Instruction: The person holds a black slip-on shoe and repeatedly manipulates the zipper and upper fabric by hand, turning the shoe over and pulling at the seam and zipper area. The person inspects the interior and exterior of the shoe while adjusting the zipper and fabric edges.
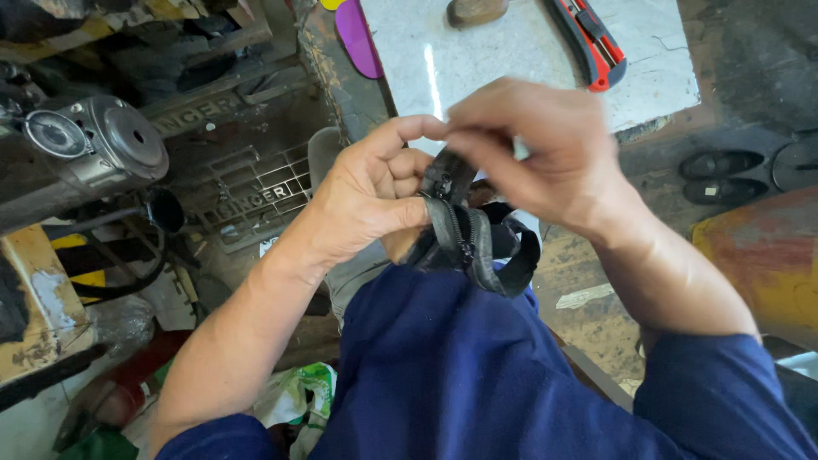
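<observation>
From the head view we see our left hand [371, 200] and right hand [532, 149] meeting over a black zipper [464, 234], held above our lap in front of the desk [511, 51]. The left grip is closed on the zipper tape, thumb pressed across it and fingers curled behind. The right grip is pinched together on the top end of the zipper, near the slider [441, 183]; the fingertips cover the spot, so we can only say it is probably the slider's pull they hold. The zipper's loose tail loops down and touches the blue cloth [443, 358] over our lap. On the desk's pale slab lie a red and black knife [592, 43] and a brownish block [475, 10], well apart from the hands, with a purple strip [358, 38] beside its left edge. To the left stands a dark sewing machine [85, 149] above its iron treadle [251, 196].
</observation>
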